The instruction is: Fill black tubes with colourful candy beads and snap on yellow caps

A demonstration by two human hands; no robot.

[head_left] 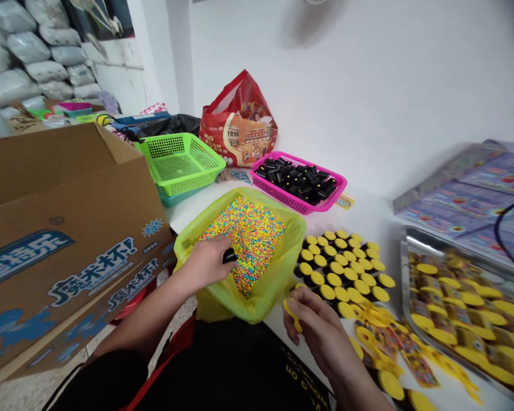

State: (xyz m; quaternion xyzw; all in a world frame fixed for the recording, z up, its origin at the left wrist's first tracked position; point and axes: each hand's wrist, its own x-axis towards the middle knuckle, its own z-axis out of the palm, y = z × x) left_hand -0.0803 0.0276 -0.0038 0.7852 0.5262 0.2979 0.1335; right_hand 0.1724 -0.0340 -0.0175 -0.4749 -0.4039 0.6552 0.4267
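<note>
My left hand is closed around a small black tube and rests in a yellow-green plastic bag full of tiny multicoloured beads. My right hand hovers at the table's near edge and pinches a yellow round lid. Just beyond it stand rows of black tubes with yellow lids. Loose yellow lids and printed stickers lie to the right of that hand.
A pink basket of uncapped black tubes sits behind the bag. Empty green basket and red bag stand at the back. A large cardboard box fills the left. A metal tray with packed items lies right.
</note>
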